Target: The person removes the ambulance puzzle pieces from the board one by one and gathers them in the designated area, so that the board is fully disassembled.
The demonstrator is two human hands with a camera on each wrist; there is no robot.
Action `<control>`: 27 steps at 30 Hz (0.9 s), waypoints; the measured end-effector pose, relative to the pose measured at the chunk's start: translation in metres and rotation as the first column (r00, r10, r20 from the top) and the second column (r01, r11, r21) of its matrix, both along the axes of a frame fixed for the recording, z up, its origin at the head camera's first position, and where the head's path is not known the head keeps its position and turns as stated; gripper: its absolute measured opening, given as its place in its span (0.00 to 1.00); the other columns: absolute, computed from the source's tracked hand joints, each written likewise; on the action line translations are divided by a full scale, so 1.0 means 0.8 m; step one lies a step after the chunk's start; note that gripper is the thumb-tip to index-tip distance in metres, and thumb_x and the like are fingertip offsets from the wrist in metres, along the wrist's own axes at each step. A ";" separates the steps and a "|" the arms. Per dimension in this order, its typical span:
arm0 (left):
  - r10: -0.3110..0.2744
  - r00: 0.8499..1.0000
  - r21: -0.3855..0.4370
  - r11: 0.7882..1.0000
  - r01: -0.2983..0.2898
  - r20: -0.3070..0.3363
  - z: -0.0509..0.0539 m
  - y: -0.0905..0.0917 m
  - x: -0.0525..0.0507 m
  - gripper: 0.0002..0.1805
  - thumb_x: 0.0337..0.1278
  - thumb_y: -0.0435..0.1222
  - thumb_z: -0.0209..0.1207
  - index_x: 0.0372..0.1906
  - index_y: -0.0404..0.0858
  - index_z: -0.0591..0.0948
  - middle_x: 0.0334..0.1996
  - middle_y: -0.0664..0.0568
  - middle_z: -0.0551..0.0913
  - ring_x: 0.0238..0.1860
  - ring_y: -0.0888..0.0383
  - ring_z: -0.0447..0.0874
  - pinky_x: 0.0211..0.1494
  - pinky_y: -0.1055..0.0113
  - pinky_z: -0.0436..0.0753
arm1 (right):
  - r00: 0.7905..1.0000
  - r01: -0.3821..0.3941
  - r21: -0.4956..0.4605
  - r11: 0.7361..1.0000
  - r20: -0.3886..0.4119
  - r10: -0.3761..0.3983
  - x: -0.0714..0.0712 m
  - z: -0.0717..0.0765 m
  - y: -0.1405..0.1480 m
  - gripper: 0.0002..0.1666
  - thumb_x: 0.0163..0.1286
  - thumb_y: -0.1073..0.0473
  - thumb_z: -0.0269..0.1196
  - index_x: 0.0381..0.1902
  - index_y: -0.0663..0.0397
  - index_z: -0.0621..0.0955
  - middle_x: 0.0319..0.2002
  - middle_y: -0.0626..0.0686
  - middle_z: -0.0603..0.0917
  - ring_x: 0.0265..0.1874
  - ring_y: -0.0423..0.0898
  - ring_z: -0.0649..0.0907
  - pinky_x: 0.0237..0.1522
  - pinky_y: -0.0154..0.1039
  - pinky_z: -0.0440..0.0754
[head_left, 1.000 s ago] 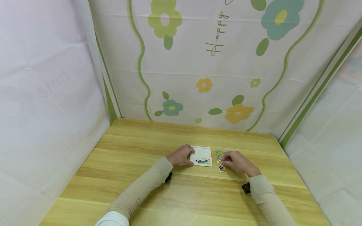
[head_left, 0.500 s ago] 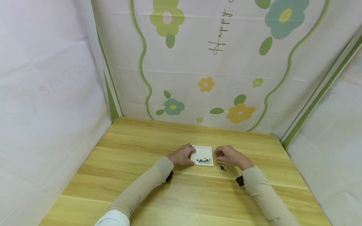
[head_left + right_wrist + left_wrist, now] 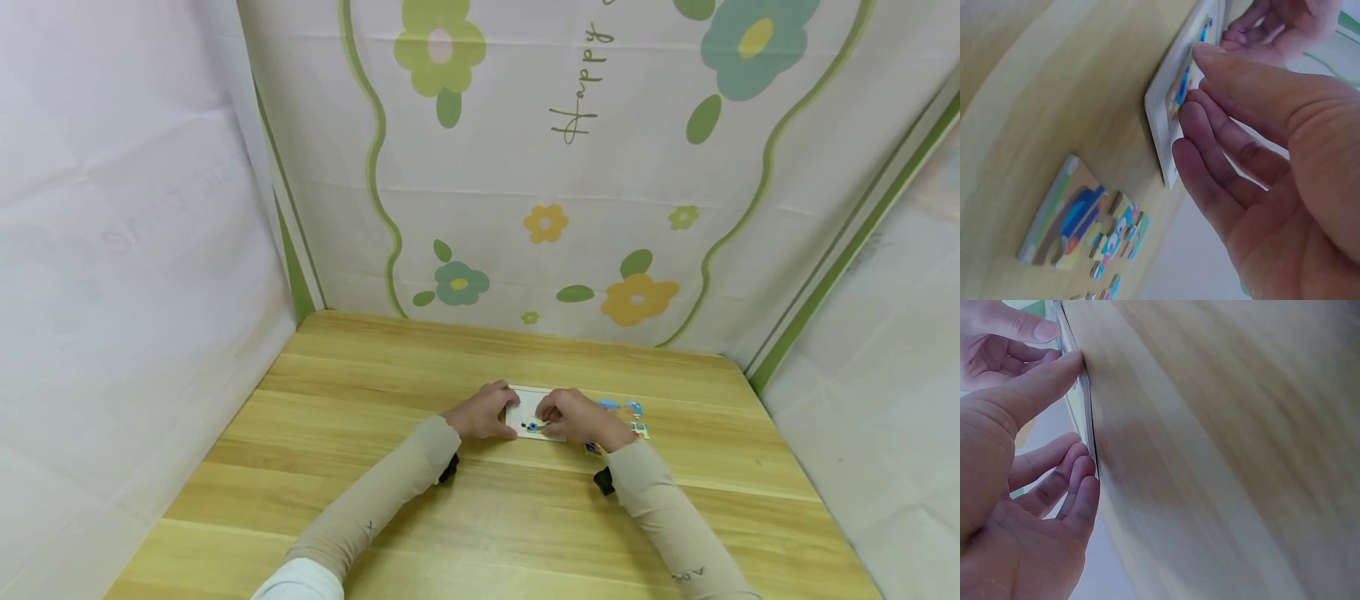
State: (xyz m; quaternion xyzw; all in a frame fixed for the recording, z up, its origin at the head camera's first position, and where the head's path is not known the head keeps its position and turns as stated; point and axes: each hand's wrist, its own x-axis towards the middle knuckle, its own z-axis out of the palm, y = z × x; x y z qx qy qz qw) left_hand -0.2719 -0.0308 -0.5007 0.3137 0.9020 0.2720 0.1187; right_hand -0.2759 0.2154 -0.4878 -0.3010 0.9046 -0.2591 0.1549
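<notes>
A white, shallow puzzle tray (image 3: 528,397) lies on the table in the head view. My left hand (image 3: 482,413) grips its left end, thumb at the near corner and fingers at the far one. Assembled wooden jigsaw pieces (image 3: 532,426) with a blue wheel picture lie along the tray's near side. My right hand (image 3: 573,415) is over the tray's right part. In the right wrist view, its thumb and fingertips pinch at a colourful puzzle piece (image 3: 1183,84), which they partly cover. Loose jigsaw pieces (image 3: 1113,234) lie on the table below that hand.
Right of the tray, more loose puzzle pieces (image 3: 633,408) lie on the wooden table (image 3: 480,517), some partly behind my right hand and wrist. White flower-printed cloth (image 3: 487,167) stands behind the table, with further cloth walls at both sides.
My right hand has moved left from the loose pieces to the tray and now covers its right part. Loose pieces on the right are uncovered. My left hand stays at the tray.
</notes>
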 end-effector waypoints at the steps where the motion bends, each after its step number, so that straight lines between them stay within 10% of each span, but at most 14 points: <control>1: -0.004 1.000 -0.001 1.000 0.004 -0.003 0.000 0.000 0.000 0.31 0.63 0.42 0.74 0.66 0.32 0.79 0.61 0.45 0.77 0.58 0.52 0.73 0.67 0.58 0.77 | 1.000 0.002 0.009 1.000 -0.004 -0.002 0.001 -0.001 -0.001 0.15 0.70 0.66 0.72 0.54 0.61 0.87 0.51 0.56 0.88 0.46 0.45 0.87 0.48 0.41 0.88; 27: -0.057 0.996 -0.058 0.997 0.053 -0.067 -0.006 0.026 -0.004 0.26 0.66 0.44 0.71 0.63 0.36 0.82 0.55 0.48 0.79 0.48 0.58 0.71 0.52 0.69 0.74 | 0.988 0.008 0.075 0.997 -0.151 0.004 0.012 -0.001 -0.007 0.12 0.69 0.64 0.73 0.49 0.57 0.89 0.45 0.53 0.88 0.41 0.44 0.84 0.45 0.39 0.84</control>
